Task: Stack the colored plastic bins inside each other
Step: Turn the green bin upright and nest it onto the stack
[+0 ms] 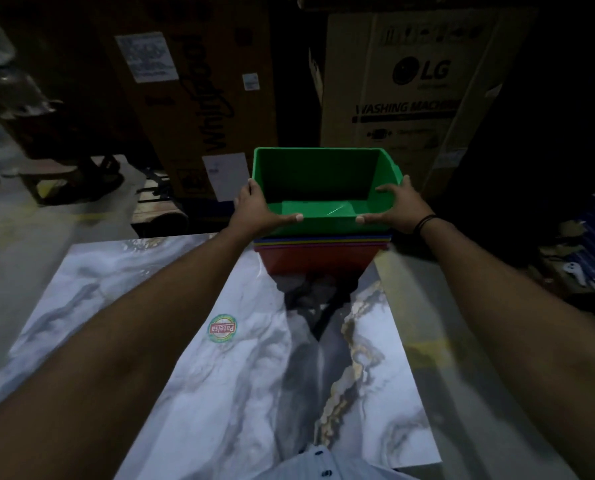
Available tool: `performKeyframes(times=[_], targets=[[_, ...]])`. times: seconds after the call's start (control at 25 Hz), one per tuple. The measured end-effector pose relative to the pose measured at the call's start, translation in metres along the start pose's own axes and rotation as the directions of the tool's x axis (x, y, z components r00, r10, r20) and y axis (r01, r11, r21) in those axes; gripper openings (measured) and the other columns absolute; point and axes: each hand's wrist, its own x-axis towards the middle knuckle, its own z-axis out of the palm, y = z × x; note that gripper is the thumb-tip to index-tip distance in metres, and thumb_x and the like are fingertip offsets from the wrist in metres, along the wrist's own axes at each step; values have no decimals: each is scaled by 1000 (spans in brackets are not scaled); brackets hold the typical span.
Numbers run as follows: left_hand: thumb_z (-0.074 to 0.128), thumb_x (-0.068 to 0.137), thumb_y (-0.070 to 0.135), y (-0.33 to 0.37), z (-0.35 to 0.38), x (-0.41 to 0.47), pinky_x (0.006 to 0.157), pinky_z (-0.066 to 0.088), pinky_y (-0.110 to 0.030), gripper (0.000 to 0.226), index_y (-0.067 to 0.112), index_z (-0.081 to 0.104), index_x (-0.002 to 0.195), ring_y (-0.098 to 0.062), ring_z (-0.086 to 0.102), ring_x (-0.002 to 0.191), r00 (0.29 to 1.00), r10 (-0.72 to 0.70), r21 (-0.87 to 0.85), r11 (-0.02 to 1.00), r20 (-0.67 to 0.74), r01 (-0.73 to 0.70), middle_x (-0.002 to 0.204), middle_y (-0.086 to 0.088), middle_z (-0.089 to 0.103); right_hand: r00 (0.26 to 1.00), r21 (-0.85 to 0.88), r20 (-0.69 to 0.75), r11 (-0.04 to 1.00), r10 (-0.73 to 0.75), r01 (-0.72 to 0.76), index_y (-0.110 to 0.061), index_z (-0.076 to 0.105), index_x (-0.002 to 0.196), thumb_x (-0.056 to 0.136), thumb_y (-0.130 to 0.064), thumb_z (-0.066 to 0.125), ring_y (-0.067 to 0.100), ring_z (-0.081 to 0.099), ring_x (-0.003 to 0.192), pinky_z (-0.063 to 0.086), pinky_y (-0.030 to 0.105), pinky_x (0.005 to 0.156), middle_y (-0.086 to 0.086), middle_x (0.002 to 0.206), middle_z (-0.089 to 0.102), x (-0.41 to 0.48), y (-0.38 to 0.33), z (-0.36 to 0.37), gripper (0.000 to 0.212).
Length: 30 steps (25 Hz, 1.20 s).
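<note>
A green plastic bin (pixel 323 174) sits on top of a nest of bins at the far end of the marble-patterned table (pixel 171 341). Below it thin blue, yellow and pink rims show, and a red bin (pixel 315 261) forms the outside of the stack. My left hand (pixel 254 211) grips the green bin's left wall, thumb along the near rim. On the right wall my right hand (pixel 398 207) holds the same bin, thumb also on the near rim. The green bin is empty inside and rides higher than the rims below it.
Large cardboard appliance boxes (pixel 410 95) stand close behind the stack. A round sticker (pixel 222 328) lies on the tabletop. Dark clutter lies on the floor to the right (pixel 580 271), and a low stool stands far left (pixel 71 174).
</note>
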Motion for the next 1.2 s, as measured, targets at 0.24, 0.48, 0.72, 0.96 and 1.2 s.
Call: performKeyframes(times=[0.24,0.48,0.72,0.96,1.2], targets=[[66,41,99,-27,20,28,119,38,-53,158,11,13,162,-42,32,149,998,-39,66,997,50,35,164,-16,26,999,-10,23,1000,25,-25,-7,49,144,56,-78,76,36,38,143,39,42,115,14,168,-2,-2,11,26,116],[68,33,101,-84,56,83,102,56,-43,147,23,36,153,-27,59,129,996,-63,106,993,60,56,147,-6,52,998,-103,63,995,10,-4,-10,22,157,68,-84,63,38,28,149,35,42,117,14,168,-11,-7,15,34,123],[66,35,101,-109,75,110,102,56,-40,144,26,36,154,-24,60,129,997,-26,144,989,75,15,150,-4,50,994,-225,106,974,7,17,-7,7,160,77,-87,47,36,19,153,31,46,119,13,167,-15,-10,18,37,121],[67,34,101,-102,72,100,106,54,-42,144,29,34,154,-26,56,134,995,-58,137,989,78,47,155,-6,44,997,-226,74,974,2,15,-5,8,159,81,-84,45,36,24,151,37,47,115,11,168,-16,-10,21,47,117],[69,33,100,-88,64,80,108,52,-45,149,30,26,157,-29,52,138,992,-94,58,994,88,89,159,-10,40,998,-230,56,973,-4,16,-5,9,159,81,-86,42,37,27,149,40,48,111,12,167,-16,-5,26,54,117]])
